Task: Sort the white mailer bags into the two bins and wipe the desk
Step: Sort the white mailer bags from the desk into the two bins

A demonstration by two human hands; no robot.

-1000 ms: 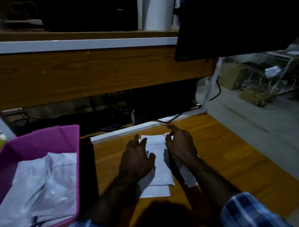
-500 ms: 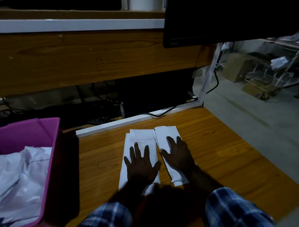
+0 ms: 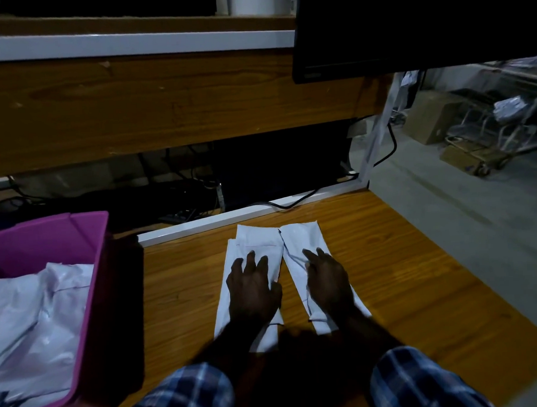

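This looks like a packing room or small warehouse, where parcels get ready to be sent. There is a wooden desk (image 3: 402,274) with a white edge strip, and a wooden shelf (image 3: 164,106) runs above it. A dark monitor (image 3: 407,28) hangs over the desk on the right. Black cables (image 3: 295,202) lie tangled behind the desk. A pink plastic bin (image 3: 87,251) on the left is full of white mailer bags (image 3: 35,315), and more mailer bags (image 3: 306,241) lie flat on the desk. Past the desk is a bare grey concrete floor (image 3: 461,213). Cardboard boxes (image 3: 429,119) sit on that floor, beside metal wire racks (image 3: 503,122).
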